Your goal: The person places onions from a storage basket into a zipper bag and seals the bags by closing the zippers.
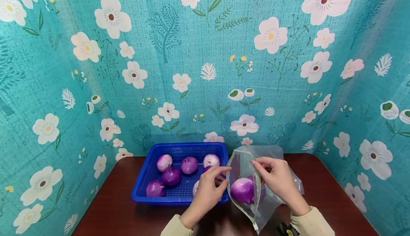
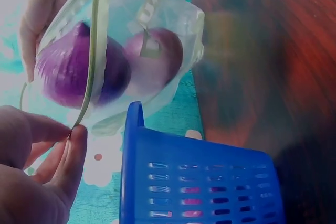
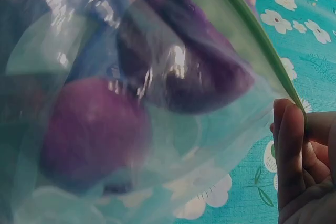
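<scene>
A clear zip bag (image 1: 272, 207) with a pale green rim stands to the right on the table, its mouth spread apart. Two purple onions lie inside: one near the mouth (image 2: 63, 72), the other deeper (image 3: 94, 135). My left hand (image 1: 208, 189) pinches the left side of the rim between thumb and fingers, as the left wrist view shows up close. Opposite it, my right hand (image 1: 277, 177) grips the other side of the rim; in the right wrist view its thumb and fingers (image 3: 291, 135) close on the green strip. The white slider (image 1: 255, 226) hangs at the rim's lower end.
Left of the bag sits a blue plastic basket (image 1: 141, 186) with several purple onions (image 1: 171, 176); my left forearm crosses its right front corner. The dark red-brown table (image 1: 109, 207) runs up to a teal flowered cloth (image 1: 198, 86) at the back and sides.
</scene>
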Demonstrator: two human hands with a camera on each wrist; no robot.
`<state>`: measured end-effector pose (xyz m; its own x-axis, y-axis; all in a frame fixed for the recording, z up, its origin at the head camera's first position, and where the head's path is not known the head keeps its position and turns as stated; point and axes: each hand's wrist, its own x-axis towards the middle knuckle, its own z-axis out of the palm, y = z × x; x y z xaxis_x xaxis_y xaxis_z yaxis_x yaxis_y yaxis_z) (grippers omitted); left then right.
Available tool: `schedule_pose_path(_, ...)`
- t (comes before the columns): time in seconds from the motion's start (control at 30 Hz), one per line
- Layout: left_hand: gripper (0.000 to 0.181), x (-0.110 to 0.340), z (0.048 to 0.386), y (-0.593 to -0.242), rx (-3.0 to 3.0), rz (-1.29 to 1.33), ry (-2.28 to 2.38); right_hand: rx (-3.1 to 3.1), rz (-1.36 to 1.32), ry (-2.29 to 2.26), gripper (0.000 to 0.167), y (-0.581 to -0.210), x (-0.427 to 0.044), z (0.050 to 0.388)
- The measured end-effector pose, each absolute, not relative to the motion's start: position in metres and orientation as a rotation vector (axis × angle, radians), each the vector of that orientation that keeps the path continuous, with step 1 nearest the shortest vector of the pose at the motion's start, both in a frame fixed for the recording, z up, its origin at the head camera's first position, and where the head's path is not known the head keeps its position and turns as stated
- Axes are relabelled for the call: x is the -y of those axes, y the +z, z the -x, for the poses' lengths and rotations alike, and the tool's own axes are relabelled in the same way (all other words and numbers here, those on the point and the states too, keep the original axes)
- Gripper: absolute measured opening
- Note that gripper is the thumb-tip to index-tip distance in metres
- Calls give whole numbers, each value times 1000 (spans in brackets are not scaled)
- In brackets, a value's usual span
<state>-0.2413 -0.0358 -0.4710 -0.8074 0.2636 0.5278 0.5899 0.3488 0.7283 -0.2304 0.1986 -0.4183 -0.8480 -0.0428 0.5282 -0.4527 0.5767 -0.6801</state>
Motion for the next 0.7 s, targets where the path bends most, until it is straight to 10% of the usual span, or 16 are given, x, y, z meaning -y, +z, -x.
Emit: schedule_pose_path(0.7, 39, 39, 251, -455, 2082, 627, -1282, 2247, -324, 876, 10, -392, -218, 218)
